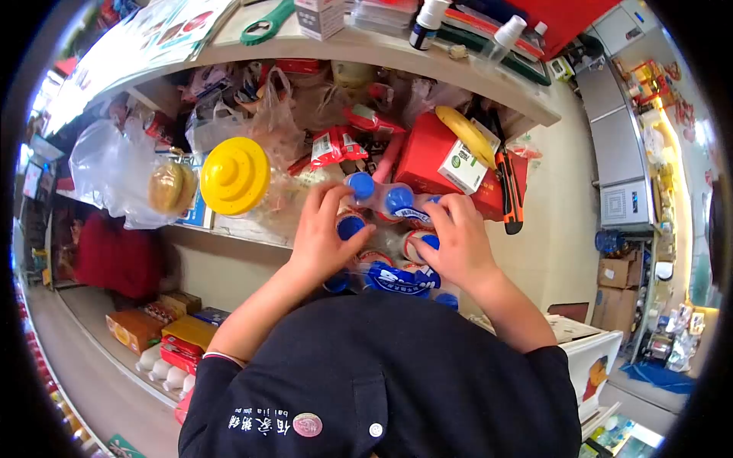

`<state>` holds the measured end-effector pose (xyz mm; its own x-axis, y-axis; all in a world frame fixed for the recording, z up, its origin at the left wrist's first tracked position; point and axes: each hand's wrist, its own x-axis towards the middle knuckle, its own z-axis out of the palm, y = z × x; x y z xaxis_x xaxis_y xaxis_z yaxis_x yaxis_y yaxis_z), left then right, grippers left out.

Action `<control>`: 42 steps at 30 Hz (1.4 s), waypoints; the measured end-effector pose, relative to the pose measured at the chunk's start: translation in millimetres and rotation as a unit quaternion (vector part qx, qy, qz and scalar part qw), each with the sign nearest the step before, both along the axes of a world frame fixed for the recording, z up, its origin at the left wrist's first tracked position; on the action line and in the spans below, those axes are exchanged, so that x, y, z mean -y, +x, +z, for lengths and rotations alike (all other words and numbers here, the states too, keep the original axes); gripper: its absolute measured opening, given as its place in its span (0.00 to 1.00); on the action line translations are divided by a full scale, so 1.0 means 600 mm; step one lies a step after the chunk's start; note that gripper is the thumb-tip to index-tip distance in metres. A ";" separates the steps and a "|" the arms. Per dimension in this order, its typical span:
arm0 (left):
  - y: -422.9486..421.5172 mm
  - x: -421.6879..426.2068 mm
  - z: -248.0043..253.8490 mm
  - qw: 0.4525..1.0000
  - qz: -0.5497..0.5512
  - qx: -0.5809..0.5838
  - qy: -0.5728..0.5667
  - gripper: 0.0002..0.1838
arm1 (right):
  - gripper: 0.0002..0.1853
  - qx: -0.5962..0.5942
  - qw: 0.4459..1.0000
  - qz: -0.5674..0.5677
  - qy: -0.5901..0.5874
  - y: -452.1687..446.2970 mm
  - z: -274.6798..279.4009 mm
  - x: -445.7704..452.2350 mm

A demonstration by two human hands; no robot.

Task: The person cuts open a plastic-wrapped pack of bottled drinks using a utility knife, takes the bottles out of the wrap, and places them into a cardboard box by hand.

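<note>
Blue bottle caps (399, 200), red box (422, 159)

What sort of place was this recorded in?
Probably a small shop, given the clear plastic-wrapped pack of blue-capped bottles; orange, yellow and red boxes at lower left; and stacked brown cardboard boxes at right.

Between my left hand (324, 233) and my right hand (458, 240), the bottles (398, 201) leave only narrow gaps for my fingers. Ahead, red packets (336, 146) and a red box (422, 156) block the way under the counter (427, 74). To my left, a yellow lid (235, 175) and a plastic bag (114, 172) crowd the shelf (252, 231). To my right, past the cutter (513, 202), I have open room above the floor (546, 237).
</note>
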<state>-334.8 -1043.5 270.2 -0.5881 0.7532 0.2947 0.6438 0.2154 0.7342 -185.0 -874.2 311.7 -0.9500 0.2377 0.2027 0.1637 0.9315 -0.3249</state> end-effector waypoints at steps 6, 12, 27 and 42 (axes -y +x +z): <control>-0.036 -0.059 0.002 0.989 -0.044 -0.140 -0.028 0.14 | 0.21 -0.068 0.996 -0.063 -0.014 0.004 -0.028 0.010; -0.045 -0.067 0.003 0.982 -0.073 -0.171 -0.013 0.09 | 0.14 -0.084 0.994 -0.064 0.035 -0.012 -0.062 -0.020; -0.086 -0.080 -0.009 0.989 -0.089 -0.113 -0.017 0.07 | 0.11 -0.082 0.996 -0.024 -0.026 -0.025 -0.070 -0.037; -0.013 0.050 0.000 0.995 -0.062 -0.047 0.060 0.15 | 0.08 -0.143 0.988 -0.041 -0.032 0.016 -0.044 -0.022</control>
<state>-342.7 -1073.4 270.5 -0.4573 0.7744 0.4372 0.7276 0.0431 0.6847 -175.5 -861.2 285.0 -0.8330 0.3327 0.4421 0.1305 0.8946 -0.4273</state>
